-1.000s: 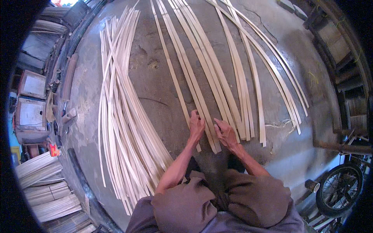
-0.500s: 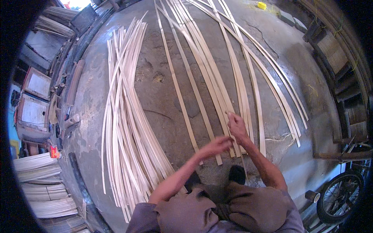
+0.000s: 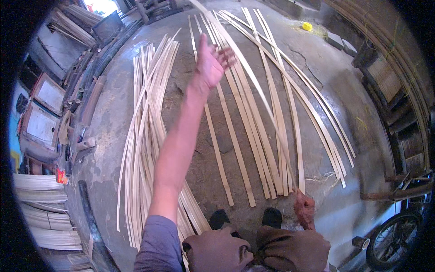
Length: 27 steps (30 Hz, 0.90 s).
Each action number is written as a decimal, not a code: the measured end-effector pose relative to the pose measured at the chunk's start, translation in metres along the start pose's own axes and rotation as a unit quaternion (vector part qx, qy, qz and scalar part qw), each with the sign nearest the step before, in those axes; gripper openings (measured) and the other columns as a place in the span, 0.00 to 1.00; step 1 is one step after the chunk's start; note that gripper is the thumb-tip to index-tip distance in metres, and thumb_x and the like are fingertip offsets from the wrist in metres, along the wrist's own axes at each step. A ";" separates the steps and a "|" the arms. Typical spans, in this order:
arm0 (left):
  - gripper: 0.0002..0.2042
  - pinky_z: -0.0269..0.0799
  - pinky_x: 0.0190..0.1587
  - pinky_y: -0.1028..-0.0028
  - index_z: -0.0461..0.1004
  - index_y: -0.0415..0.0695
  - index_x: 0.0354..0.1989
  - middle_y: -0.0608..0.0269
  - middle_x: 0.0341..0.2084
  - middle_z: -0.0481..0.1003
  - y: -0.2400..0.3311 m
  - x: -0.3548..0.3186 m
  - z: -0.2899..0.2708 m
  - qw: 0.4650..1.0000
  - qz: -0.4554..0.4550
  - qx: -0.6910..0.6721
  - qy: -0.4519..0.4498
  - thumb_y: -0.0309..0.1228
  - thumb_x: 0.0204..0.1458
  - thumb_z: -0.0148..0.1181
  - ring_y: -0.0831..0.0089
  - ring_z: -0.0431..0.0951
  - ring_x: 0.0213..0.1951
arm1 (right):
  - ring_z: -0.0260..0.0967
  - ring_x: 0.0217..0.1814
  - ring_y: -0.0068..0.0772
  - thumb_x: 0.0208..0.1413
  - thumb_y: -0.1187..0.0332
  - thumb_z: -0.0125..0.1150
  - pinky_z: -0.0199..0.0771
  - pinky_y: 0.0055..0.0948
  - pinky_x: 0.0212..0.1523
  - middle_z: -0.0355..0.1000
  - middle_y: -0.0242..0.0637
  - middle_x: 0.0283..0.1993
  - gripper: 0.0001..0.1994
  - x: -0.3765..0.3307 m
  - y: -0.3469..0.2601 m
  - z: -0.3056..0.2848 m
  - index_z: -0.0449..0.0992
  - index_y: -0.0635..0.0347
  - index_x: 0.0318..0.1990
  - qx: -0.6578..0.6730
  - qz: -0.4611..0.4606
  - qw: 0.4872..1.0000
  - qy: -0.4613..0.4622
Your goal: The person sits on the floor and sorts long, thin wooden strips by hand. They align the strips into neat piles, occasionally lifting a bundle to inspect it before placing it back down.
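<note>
Concrete floor (image 3: 326,90), workshop. Right hand (image 3: 304,209): grip pinched on near end of long bamboo strip (image 3: 253,81), strip rising away. Left hand (image 3: 212,61): fingers spread, empty, beside strip's far span. Advice: support mid-length, lay parallel to laid strips (image 3: 253,136).

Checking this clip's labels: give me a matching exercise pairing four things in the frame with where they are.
Things:
1 left hand
2 right hand
3 yellow object
4 wheel

Places:
A lower right corner
B raised, open, over the floor
C far floor, upper right
D low, at the near end of a strip

Pairs: 1-B, 2-D, 3-C, 4-A
</note>
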<state>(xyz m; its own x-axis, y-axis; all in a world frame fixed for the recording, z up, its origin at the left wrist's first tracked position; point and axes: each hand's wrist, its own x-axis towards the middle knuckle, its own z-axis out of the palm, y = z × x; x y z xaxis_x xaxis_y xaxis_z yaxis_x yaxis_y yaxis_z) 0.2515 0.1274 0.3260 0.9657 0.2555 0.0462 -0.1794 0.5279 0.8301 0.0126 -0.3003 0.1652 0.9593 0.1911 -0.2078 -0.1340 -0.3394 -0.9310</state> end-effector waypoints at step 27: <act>0.17 0.50 0.15 0.79 0.65 0.39 0.29 0.71 0.11 0.54 0.274 -0.110 -0.315 0.921 0.138 -0.148 0.333 0.40 0.63 0.40 0.78 0.54 0.12 | 0.50 0.20 0.18 0.59 0.44 0.50 0.52 0.23 0.22 0.55 0.21 0.18 0.25 -0.034 0.068 -0.228 0.78 0.55 0.48 -0.124 0.288 0.824 -0.472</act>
<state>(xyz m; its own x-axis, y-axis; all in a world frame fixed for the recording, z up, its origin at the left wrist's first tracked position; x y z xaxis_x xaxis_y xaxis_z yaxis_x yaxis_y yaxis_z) 0.0373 0.4997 0.3734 0.5636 0.8014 -0.2004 -0.5394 0.5408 0.6454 0.0277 -0.5395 0.1768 0.1168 0.5241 -0.8436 -0.3325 -0.7798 -0.5305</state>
